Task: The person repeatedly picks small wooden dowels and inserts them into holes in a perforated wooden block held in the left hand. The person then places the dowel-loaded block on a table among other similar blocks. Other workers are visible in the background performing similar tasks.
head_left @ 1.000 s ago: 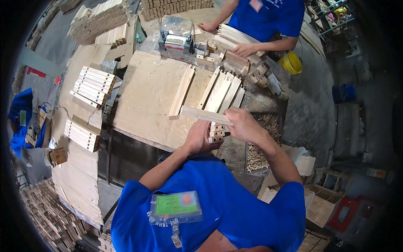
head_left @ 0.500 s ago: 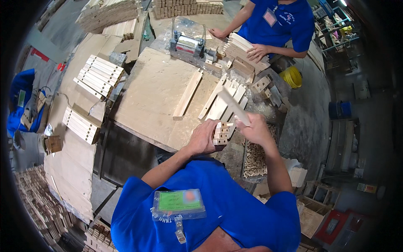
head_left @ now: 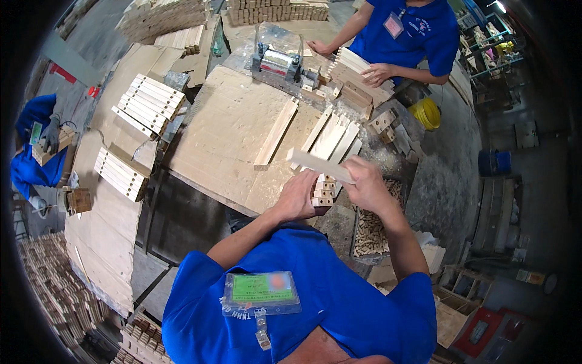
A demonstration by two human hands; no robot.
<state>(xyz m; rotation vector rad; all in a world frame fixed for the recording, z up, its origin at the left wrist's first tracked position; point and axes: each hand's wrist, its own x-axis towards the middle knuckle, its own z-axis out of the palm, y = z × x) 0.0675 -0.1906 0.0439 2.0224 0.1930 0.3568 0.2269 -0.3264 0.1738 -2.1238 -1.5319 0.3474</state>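
My left hand [head_left: 298, 195] is closed around a small stack of pale wooden bars [head_left: 324, 193] near the front edge of the table. The bars' drilled ends face right, with round holes showing. My right hand [head_left: 366, 184] grips a flat wooden stick [head_left: 320, 165], which reaches leftward just above the stack and over my left hand's fingers. Whether the stick touches the bars cannot be told. Beyond my hands, several loose bars [head_left: 327, 141] lie side by side on the table, and a single bar [head_left: 276, 134] rests apart to their left.
A tray of wooden dowels [head_left: 371, 233] sits beside my right forearm. A roller machine [head_left: 276, 63] stands at the back. Across the table a co-worker's hand [head_left: 378, 74] rests on grooved wood pieces. Bar stacks [head_left: 120, 173] lie on the left table; another worker [head_left: 40, 145] is beyond.
The stick in my right hand has swung from steeply raised to nearly level over the stack. A dowel that stuck out of the top bar no longer shows. My left hand keeps its hold.
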